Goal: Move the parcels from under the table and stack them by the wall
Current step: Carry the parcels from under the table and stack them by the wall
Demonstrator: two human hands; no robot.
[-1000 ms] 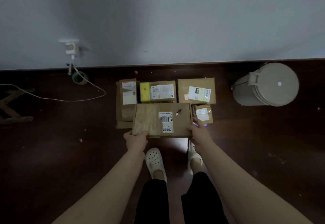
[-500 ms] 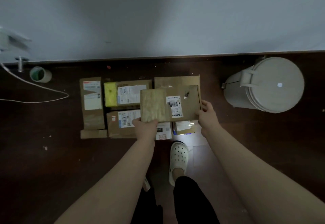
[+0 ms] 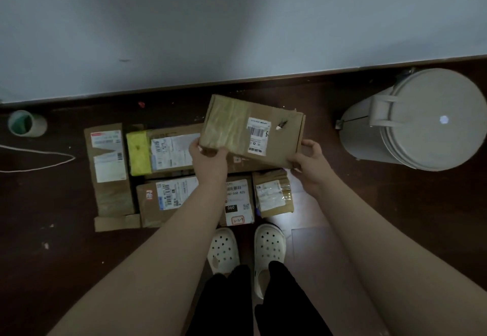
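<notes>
1. Now we hold a flat cardboard parcel (image 3: 250, 132) w/ both hands, above the parcels on the floor, tilted slightly, its far edge near the wall (image 3: 237, 32).
2. Left hand (image 3: 210, 161) grips the parcel's near-left corner, fingers curled under, thumb on top by the taped strip.
3. Right hand (image 3: 311, 167) is at the near-right corner; fingers partly curled, touching the edge from below. We can't tell how firm that grip is.
4. Parcel's label faces up, right of centre; small tear in the card just right of it.
5. Relative to the held parcel: yellow-taped parcel (image 3: 160, 151) lies just left, on the floor; long narrow parcel (image 3: 108, 167) further left.
6. Nearer us than the held parcel: a labelled box (image 3: 166, 198), a white-label parcel (image 3: 237, 201) and a small taped parcel (image 3: 272, 193), all side by side.
7. Another brown parcel (image 3: 245, 163) sits directly under the held one, mostly hidden.
8. Round lidded bin (image 3: 421, 119) stands well right of the held parcel; tape roll (image 3: 26, 123) far left, by the wall.
</notes>
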